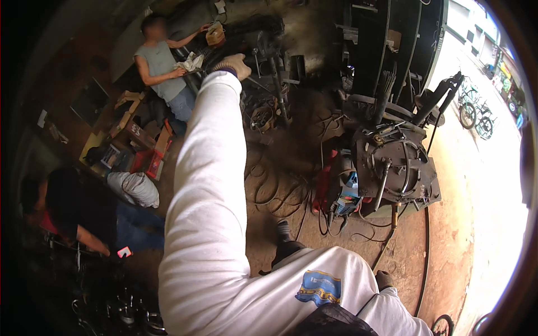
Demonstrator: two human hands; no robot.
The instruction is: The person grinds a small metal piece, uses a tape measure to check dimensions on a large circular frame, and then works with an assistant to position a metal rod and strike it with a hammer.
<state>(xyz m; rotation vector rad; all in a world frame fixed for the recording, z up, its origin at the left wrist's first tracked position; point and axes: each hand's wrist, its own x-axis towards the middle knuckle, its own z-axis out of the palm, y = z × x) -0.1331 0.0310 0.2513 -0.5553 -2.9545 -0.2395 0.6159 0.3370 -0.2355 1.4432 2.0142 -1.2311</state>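
My left arm, in a white sleeve, stretches far forward. A tan work glove with a dark cuff covers my left hand [235, 66]; its fingers look curled, and whatever is under them is hidden. Right beside it are the dark, cluttered bench [260, 33] and a person [168, 70] in a sleeveless grey top, who holds a pale cloth [190, 61] and touches a tan and brown container [215, 35]. At the lower right, close to my body, is my right hand [385, 279] in a dark glove. Its fingers cannot be made out. A hose [382, 256] runs near it.
On the right stands a metal work table [400, 162] with tools and a ring-shaped part. A blue machine [346, 187] sits beside it. Loose cables [274, 187] cross the floor. Another person [84, 207] bends at the left near a white sack [134, 189] and a red box [150, 159].
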